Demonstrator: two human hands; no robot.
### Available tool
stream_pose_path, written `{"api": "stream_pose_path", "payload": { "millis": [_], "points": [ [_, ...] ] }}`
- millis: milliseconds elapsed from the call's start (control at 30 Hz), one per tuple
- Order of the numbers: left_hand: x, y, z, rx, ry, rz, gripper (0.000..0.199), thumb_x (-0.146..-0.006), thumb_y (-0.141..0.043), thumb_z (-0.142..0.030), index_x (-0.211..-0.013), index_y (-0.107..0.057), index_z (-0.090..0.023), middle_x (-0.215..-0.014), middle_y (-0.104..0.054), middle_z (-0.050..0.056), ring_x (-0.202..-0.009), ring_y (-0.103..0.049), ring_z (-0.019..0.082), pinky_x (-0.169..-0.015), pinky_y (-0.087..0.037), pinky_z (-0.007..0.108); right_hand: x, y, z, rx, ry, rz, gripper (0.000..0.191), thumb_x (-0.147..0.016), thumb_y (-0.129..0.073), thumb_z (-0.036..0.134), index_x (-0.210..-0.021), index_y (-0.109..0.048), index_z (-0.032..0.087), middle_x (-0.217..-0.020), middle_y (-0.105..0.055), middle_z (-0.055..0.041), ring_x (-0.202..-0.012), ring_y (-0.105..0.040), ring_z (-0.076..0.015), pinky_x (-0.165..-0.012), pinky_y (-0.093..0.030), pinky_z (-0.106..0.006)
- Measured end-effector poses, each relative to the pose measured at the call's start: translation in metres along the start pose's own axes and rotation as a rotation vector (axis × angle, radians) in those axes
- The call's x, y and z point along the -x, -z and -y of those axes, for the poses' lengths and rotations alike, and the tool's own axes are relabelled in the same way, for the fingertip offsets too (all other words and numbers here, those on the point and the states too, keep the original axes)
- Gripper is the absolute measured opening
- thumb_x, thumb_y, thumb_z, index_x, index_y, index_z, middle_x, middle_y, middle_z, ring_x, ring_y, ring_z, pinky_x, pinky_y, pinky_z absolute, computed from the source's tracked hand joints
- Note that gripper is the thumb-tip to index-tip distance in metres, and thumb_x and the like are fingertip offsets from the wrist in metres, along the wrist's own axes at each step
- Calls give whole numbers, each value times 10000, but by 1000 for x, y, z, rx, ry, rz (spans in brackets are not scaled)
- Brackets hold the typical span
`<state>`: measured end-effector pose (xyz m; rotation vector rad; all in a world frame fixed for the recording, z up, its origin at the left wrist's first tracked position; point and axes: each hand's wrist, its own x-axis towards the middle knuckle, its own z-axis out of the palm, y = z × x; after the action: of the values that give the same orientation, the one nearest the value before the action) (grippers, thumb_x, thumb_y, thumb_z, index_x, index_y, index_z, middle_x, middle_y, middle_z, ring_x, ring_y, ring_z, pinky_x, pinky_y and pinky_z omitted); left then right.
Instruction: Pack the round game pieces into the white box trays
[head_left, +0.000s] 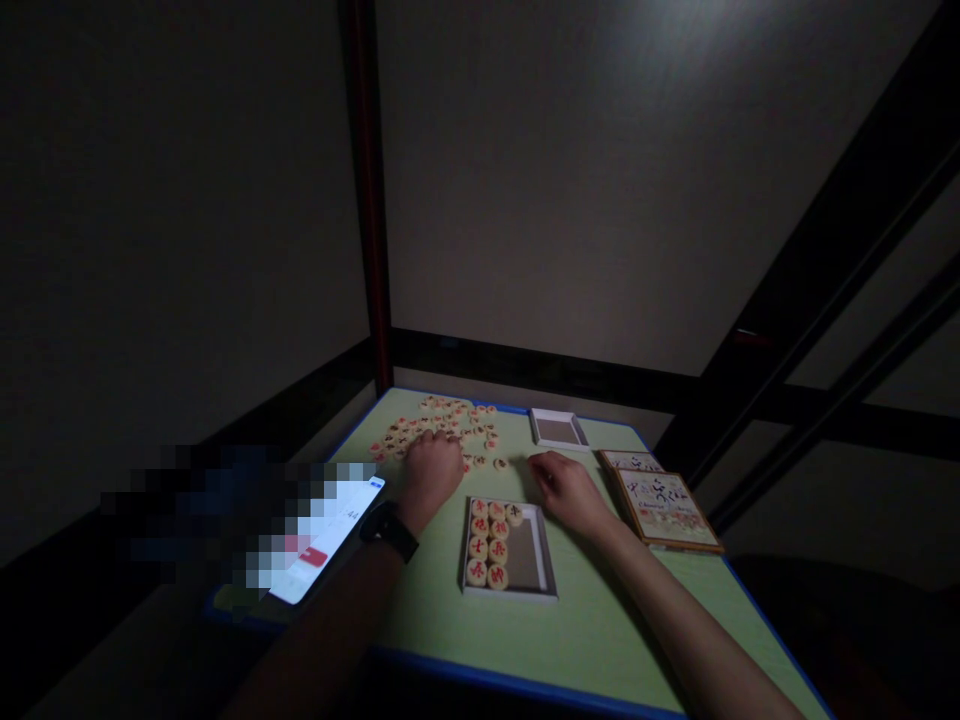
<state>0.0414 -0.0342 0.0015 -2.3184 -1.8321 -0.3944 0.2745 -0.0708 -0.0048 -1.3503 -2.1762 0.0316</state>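
Note:
My left hand (435, 466), with a dark watch (390, 530) on its wrist, reaches into a spread of round Chinese chess pieces (478, 431) at the table's far left. Its fingers bend down among them, the tips hidden behind the knuckles. My right hand (566, 490) is closed, fingers curled in, just beyond the right side of a shallow box (534, 555); whether it holds anything is hidden. Inside that box, red-marked chess pieces (487, 547) fill two columns on the left, and a dark-marked piece (514, 514) starts a third at the top.
A second shallow box (559, 430) lies at the table's far edge. Two printed Chinese chess box lids (664, 507) overlap on the right. A lit phone (322, 545) is at the left edge. Walls (540, 230) rise behind the green table (450, 630).

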Motion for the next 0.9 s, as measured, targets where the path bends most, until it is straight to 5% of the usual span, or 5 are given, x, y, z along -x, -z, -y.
{"api": "stream_pose_path", "payload": {
  "millis": [367, 500, 700, 900],
  "points": [
    [0, 0, -1, 39, -11, 16, 318, -872, -440, -112, -1034, -714, -114, -1049, -684, 186, -999, -611, 285, -788, -488, 355, -3, -6, -5, -55, -22, -51, 229, -849, -496, 87, -952, -686, 162, -905, -736, -77, -794, -669, -183, -745, -505, -288],
    [1, 5, -4, 70, -112, 5, 298, -884, -445, -113, -1008, -715, -135, -1049, -694, 151, -1041, -587, 272, -842, -478, 366, -15, -6, -3, -19, -45, -20, 243, -863, -483, 109, -970, -692, 172, -921, -746, -70, -813, -680, -184, -749, -504, -275],
    [4, 11, -15, 132, -246, -46, 260, -908, -455, -136, -967, -708, -150, -1018, -696, 113, -1054, -576, 261, -940, -458, 388, -83, -8, 14, 232, -152, 224, 319, -896, -477, 133, -1135, -676, 204, -1090, -741, -64, -989, -680, -177, -837, -460, -224],
    [7, 11, -22, 230, -280, -122, 241, -917, -453, -132, -981, -685, -154, -995, -696, 95, -1022, -599, 228, -954, -473, 363, -154, -38, 29, 353, -239, 348, 257, -899, -524, 251, -1039, -729, 183, -1069, -743, -149, -1012, -692, -263, -807, -488, -287]
  ]
}}
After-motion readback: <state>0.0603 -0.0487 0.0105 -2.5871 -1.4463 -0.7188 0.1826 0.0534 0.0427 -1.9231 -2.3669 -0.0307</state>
